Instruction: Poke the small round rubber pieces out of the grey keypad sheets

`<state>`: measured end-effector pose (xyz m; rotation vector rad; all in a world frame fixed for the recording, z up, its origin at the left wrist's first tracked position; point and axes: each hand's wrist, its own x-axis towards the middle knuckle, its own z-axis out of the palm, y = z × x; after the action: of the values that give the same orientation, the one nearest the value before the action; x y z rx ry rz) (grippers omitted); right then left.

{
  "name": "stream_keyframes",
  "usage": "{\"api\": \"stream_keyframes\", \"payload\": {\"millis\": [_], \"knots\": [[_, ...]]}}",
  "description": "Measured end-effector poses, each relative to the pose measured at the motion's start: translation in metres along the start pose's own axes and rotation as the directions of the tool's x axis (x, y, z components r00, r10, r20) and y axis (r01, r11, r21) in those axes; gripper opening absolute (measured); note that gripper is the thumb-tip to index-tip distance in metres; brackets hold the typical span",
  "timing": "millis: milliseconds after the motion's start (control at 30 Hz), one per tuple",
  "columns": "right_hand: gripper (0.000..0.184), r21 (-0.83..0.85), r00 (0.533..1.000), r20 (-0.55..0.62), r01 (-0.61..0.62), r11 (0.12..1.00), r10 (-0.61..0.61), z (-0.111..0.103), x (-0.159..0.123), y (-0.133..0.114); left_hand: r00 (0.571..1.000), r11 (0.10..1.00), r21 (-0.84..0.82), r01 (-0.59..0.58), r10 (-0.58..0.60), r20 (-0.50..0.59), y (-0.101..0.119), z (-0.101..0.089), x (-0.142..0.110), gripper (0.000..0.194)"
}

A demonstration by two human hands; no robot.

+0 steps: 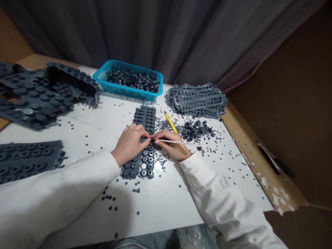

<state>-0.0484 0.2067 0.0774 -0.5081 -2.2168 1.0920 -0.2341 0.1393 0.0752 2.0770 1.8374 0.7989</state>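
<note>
A dark grey moulded rubber sheet [145,117] with rows of round raised plugs lies lengthwise before me on the white board. My left hand [133,140] rests over its middle, thumb and forefinger pinched together on a small dark piece that I cannot make out. Close against those fingertips, at the sheet's right edge, my right hand [169,143] is closed with a thin white stick [178,141] lying across its fingers. The stick points out to the right past the wrist. Part of the sheet is hidden beneath both hands.
Behind stands a blue basket [127,93] of small dark rubber parts. Punched rubber sheets [198,100] are stacked at the back right, near a yellow-handled tool [170,121] and a loose pile of parts [197,130]. More rubber sheets [33,98] lie left. Small discs litter the white board [166,207].
</note>
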Motion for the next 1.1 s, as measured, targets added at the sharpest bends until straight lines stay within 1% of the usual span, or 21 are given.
{"api": "stream_keyframes", "payload": {"millis": [433, 667, 1100], "knots": [[0.015, -0.038, 0.998, 0.001, 0.055, 0.998, -0.055, 0.0005, -0.0009, 0.002, 1.0, 1.0, 0.01, 0.008, -0.008, 0.004, 0.0024, -0.0016, 0.0, 0.012], [0.018, -0.061, 0.997, 0.012, 0.081, 0.995, -0.081, 0.0012, -0.0011, 0.0014, 1.0, 1.0, 0.009, 0.003, -0.004, 0.009, 0.0002, -0.0002, 0.0001, 0.014], [0.021, -0.107, 0.997, 0.013, 0.073, 0.992, -0.072, 0.0011, -0.0006, 0.0017, 1.0, 1.0, 0.008, 0.005, -0.005, -0.006, 0.0018, -0.0006, 0.0003, 0.014]]}}
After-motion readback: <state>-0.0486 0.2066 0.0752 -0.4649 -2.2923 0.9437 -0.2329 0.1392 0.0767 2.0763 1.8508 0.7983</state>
